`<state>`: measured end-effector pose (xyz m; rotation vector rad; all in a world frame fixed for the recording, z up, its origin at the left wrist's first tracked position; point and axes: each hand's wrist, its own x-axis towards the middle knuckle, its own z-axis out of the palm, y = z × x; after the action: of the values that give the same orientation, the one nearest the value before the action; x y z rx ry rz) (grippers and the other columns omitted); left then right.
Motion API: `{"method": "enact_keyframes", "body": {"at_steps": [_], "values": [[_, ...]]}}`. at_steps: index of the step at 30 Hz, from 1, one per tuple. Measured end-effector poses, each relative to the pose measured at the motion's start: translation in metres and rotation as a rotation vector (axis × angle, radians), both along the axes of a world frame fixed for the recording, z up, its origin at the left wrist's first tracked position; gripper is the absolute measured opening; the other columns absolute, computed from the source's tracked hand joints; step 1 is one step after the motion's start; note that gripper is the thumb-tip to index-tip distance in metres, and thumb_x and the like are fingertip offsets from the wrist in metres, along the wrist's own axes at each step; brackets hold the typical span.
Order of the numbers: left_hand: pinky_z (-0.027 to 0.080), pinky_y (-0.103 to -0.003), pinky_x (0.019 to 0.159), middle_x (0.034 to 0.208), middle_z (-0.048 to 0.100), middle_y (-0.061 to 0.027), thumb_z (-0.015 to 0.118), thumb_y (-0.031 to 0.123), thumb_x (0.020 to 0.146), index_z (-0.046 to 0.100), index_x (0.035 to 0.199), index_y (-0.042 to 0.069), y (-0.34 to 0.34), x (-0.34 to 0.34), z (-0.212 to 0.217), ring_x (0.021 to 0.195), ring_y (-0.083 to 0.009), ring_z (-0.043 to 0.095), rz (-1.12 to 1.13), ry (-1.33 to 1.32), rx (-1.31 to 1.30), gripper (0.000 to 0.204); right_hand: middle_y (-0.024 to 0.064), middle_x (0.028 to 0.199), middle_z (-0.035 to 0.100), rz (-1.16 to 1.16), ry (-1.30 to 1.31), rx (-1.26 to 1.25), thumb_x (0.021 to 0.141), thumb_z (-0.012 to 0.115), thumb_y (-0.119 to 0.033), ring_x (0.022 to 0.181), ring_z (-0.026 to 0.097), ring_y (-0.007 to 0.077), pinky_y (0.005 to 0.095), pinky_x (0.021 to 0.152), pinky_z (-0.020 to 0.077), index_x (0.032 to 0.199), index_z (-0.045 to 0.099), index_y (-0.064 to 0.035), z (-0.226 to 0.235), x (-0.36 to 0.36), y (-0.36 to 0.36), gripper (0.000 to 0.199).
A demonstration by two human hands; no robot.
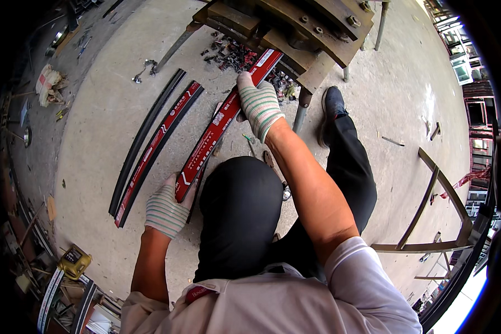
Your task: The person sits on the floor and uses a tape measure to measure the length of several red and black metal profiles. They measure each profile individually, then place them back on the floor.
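My left hand, in a striped knit glove, is closed round the near end of a long straight profile bar covered in red printed film. Further up the same bar, my right hand grips it, in a matching glove. The bar slants up to the right, and its far end meets the edge of a heavy brown metal machine. Whether that end sits inside the machine cannot be made out. Left of the bar, a curved black profile and a curved red-filmed profile lie side by side on the floor.
Small dark and red offcuts are scattered beneath the machine, between its legs. A bent metal frame lies at the right. A yellow container stands among clutter at the lower left. My bent knee is close beside the bar.
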<state>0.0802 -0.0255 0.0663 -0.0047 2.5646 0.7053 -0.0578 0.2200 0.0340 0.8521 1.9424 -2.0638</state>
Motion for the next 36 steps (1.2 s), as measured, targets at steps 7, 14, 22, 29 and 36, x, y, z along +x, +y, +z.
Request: {"method": "enact_keyframes", "body": {"at_steps": [7, 14, 22, 29, 36], "values": [[0.055, -0.044, 0.095, 0.121, 0.068, -0.0291, 0.068, 0.032, 0.097, 0.051, 0.140, -0.003, -0.008, 0.001, -0.009, 0.109, -0.0410, 0.069, -0.027, 0.056, -0.083, 0.058, 0.0130, 0.084, 0.067, -0.033, 0.056, -0.047, 0.104, 0.055, -0.042, 0.056, 0.066, 0.0233, 0.0332, 0.039, 0.0523, 0.110, 0.056, 0.0035, -0.010, 0.002, -0.002, 0.045], [0.053, -0.046, 0.098, 0.123, 0.066, -0.0297, 0.066, 0.035, 0.097, 0.049, 0.144, -0.001, -0.013, -0.001, -0.028, 0.113, -0.0420, 0.067, -0.023, 0.039, -0.064, 0.062, 0.0095, 0.084, 0.067, -0.064, 0.101, 0.005, 0.103, 0.059, -0.035, 0.068, 0.064, 0.0161, 0.0313, 0.055, 0.0522, 0.104, 0.063, 0.0006, -0.024, -0.003, -0.002, 0.035], [0.051, -0.048, 0.101, 0.128, 0.064, -0.0299, 0.066, 0.033, 0.096, 0.044, 0.147, 0.001, -0.026, -0.020, -0.085, 0.117, -0.0447, 0.064, -0.040, 0.120, -0.056, 0.064, 0.0078, 0.091, 0.069, -0.072, 0.218, -0.010, 0.103, 0.062, -0.030, 0.082, 0.063, 0.0165, 0.0322, 0.076, 0.0535, 0.111, 0.065, 0.0008, -0.033, -0.001, 0.000, 0.032], [0.048, -0.048, 0.105, 0.132, 0.061, -0.0297, 0.066, 0.033, 0.096, 0.045, 0.147, 0.002, -0.026, -0.039, -0.136, 0.121, -0.0448, 0.060, -0.031, 0.154, -0.011, 0.063, 0.0105, 0.099, 0.069, 0.004, 0.177, 0.038, 0.104, 0.061, -0.030, 0.088, 0.062, 0.0178, 0.0335, 0.083, 0.0527, 0.113, 0.063, 0.0015, -0.044, -0.007, -0.001, 0.033], [0.048, -0.046, 0.105, 0.134, 0.060, -0.0287, 0.067, 0.028, 0.096, 0.045, 0.146, 0.001, -0.015, -0.055, -0.154, 0.123, -0.0426, 0.060, -0.016, 0.142, 0.017, 0.061, 0.0174, 0.095, 0.071, 0.001, 0.243, 0.206, 0.103, 0.058, -0.030, 0.086, 0.066, 0.0265, 0.0394, 0.083, 0.0530, 0.110, 0.063, 0.0026, -0.057, -0.009, -0.001, 0.034]]}}
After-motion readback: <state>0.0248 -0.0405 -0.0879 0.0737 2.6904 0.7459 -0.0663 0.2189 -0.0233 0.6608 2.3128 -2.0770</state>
